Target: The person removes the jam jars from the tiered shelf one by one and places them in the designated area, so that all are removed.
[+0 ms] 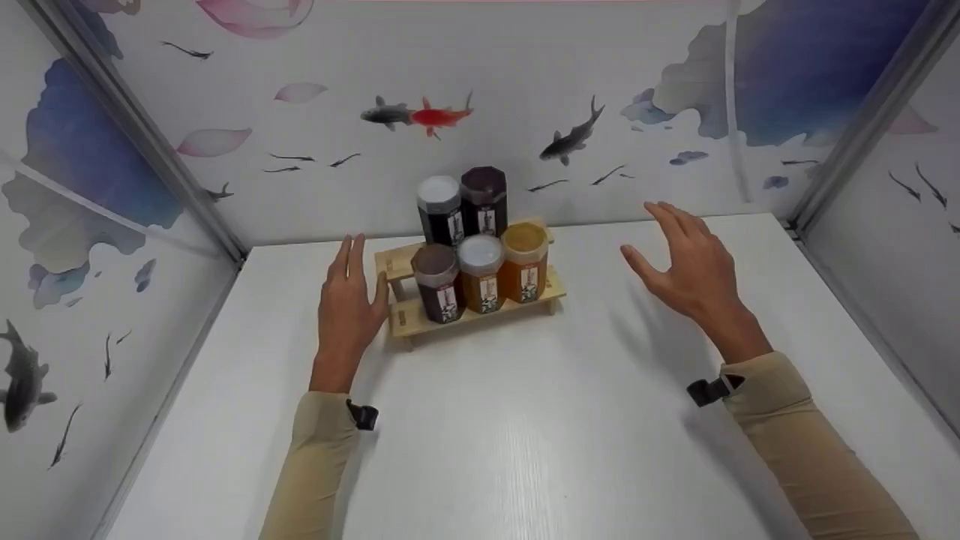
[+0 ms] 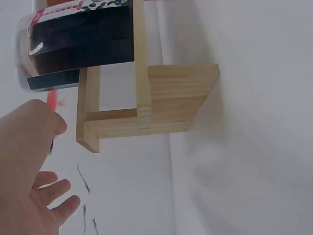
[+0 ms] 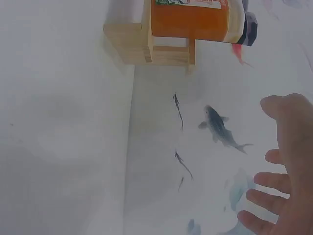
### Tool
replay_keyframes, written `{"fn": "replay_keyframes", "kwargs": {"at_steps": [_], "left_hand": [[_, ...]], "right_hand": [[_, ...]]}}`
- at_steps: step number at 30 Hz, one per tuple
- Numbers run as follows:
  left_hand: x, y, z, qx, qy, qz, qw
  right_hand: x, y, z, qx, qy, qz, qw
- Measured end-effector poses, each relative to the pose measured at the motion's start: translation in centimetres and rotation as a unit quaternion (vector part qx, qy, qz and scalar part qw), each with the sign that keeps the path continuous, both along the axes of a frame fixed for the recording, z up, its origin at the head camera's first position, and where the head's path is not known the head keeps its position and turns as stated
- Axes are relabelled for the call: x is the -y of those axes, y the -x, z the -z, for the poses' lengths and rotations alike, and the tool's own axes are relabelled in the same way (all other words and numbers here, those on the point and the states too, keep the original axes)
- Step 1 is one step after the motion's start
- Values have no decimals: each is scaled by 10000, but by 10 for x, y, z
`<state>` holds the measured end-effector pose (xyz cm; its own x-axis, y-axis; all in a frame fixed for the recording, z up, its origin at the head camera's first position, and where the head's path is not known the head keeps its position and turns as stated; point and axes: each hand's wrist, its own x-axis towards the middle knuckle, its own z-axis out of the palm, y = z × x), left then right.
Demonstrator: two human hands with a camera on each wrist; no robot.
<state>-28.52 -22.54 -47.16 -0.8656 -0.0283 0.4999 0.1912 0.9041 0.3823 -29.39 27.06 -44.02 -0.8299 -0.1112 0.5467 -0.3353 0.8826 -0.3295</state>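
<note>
Jars (image 1: 481, 274) stand upright on a two-step wooden rack (image 1: 403, 318), three on the front step and two behind; in the head view the rack sits slightly askew on the white desk (image 1: 525, 435), near the back wall (image 1: 502, 60). The left hand (image 1: 348, 296) is just beside the rack's left end, grasping nothing, fingers extended; the right hand (image 1: 691, 264), equally free, is raised well apart from the other end. A careless inward sweep of the left hand could knock the dark front jar (image 1: 433, 279) or twist the rack, and such tall, narrow jars would likely topple.

In the left wrist view a gap shows between the thumb and the rack. The steps have no visible raised edge, so a jolt or tilt might let jars slide off.

In the right wrist view an amber jar (image 3: 188, 23) rests close to the end of its step, the released fingers well away from it. Lifting the rack from one side only would probably send jars over.
</note>
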Motion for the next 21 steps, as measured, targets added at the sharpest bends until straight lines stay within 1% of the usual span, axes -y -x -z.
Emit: {"fn": "replay_keyframes", "kwargs": {"at_steps": [2, 4, 7, 11, 14, 17, 21], "left_hand": [[-1, -3, 9, 174, -425, 73, 9989], [-2, -5, 18, 342, -851, 129, 9957], [-5, -6, 30, 579, -1453, 224, 9874], [-9, -3, 43, 818, -2080, 327, 9742], [-12, 0, 52, 880, -2330, 310, 9680], [-14, 2, 58, 925, -2445, 220, 9650], [-15, 2, 62, 962, -2582, 142, 9612]], "right_hand": [[7, -1, 5, -66, 31, -94, 9999], [15, -3, 9, -93, 75, -218, 9997], [28, -6, 15, -14, 130, -413, 9991], [46, -9, 21, 254, 260, -646, 9972], [61, -10, 26, 454, 345, -830, 9949], [75, -10, 30, 702, 491, -1020, 9911], [91, -9, 36, 1055, 868, -1304, 9820]]}}
